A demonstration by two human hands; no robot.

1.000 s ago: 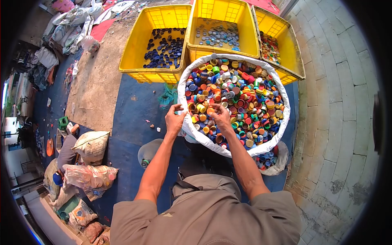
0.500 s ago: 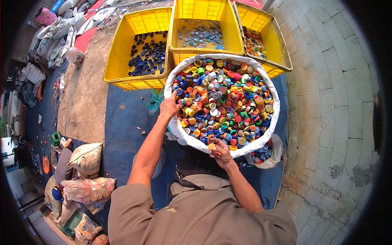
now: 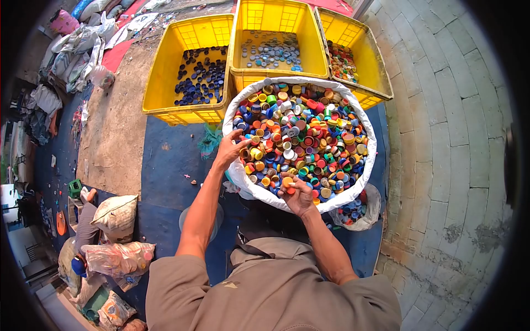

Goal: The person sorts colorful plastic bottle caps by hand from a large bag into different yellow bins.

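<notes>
A wide white sack (image 3: 369, 127) with a rolled rim stands in front of me, filled with bottle caps (image 3: 309, 138) of many colours. My left hand (image 3: 228, 151) reaches over the sack's left rim, fingers apart at the edge of the pile, with nothing visible in them. Close to the near rim, my right hand (image 3: 298, 198) pinches an orange bottle cap (image 3: 288, 184) between thumb and fingers, over the caps.
Beyond the sack stand three yellow crates: the left crate (image 3: 156, 83) holds dark blue caps, the middle crate (image 3: 309, 38) pale ones, the right crate (image 3: 378, 60) mixed colours. A smaller bag (image 3: 374, 207) sits at near right. At lower left, a person (image 3: 85, 223) is beside stuffed sacks (image 3: 117, 218).
My right hand has risen slightly, further over the pile, with an orange cap in its fingers. The fingers of my left hand have spread and dropped a little at the left rim.
</notes>
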